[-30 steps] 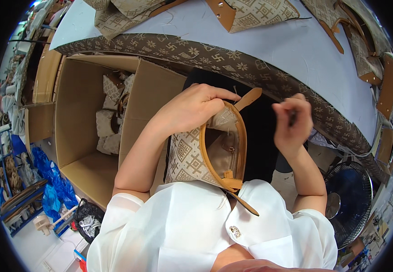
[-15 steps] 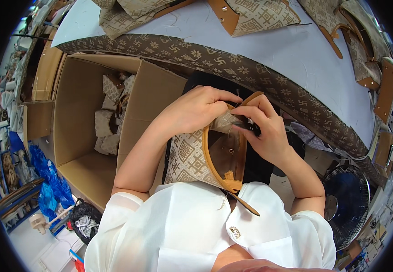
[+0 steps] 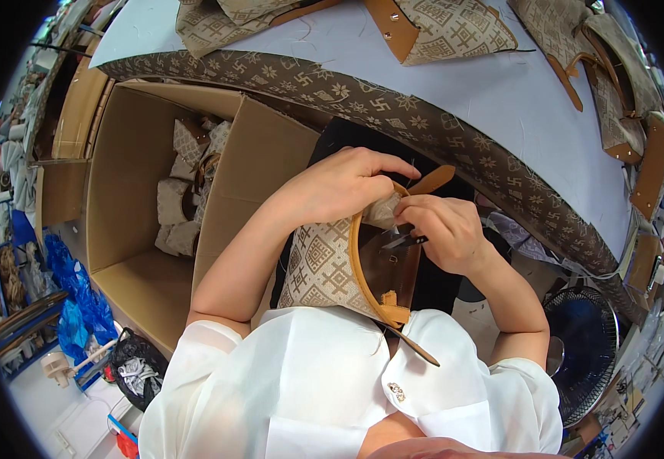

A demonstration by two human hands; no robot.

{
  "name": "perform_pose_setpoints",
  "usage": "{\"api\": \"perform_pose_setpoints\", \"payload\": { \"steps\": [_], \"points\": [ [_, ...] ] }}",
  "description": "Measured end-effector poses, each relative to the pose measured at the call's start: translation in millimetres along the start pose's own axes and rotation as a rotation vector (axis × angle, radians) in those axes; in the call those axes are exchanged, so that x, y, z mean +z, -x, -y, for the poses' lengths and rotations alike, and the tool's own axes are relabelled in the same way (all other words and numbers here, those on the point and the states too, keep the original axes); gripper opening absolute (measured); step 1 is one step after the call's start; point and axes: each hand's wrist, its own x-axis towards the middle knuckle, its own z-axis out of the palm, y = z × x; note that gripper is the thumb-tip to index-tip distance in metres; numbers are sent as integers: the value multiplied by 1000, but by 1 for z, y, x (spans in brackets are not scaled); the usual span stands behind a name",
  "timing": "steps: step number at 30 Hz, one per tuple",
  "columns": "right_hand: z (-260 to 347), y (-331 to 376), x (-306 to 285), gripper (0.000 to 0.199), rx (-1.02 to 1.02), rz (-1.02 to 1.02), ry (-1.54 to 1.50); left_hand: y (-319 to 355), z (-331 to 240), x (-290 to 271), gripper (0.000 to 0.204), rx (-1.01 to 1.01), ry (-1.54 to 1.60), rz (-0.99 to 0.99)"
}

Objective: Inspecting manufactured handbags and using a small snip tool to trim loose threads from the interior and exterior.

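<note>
A beige patterned bag (image 3: 323,268) with tan leather trim and a tan strap rests against my chest, below the table edge. My left hand (image 3: 340,186) grips the bag's upper edge, thumb and fingers pinching the fabric. My right hand (image 3: 441,229) is closed on a small pair of dark metal snips (image 3: 401,241), whose tips sit at the bag's rim right beside my left fingertips. The inside of the bag is brown and partly hidden by my hands.
A white worktable (image 3: 454,99) with a brown patterned border lies ahead, carrying several more patterned bag pieces (image 3: 439,27). An open cardboard box (image 3: 141,229) with similar bags inside stands at my left. A black fan (image 3: 584,344) sits low on the right.
My right hand came from the air on the right over to the bag's rim and now holds the snips against it. My left hand kept its grip on the bag.
</note>
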Motion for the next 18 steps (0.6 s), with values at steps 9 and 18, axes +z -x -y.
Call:
{"api": "perform_pose_setpoints", "payload": {
  "steps": [9,18],
  "points": [
    [15,20,-11,13,482,-292,-764,12,4,-11,49,-128,110,-83],
    [26,25,-12,53,210,-59,144,9,-3,-6,30,-33,207,5]
  ]
}}
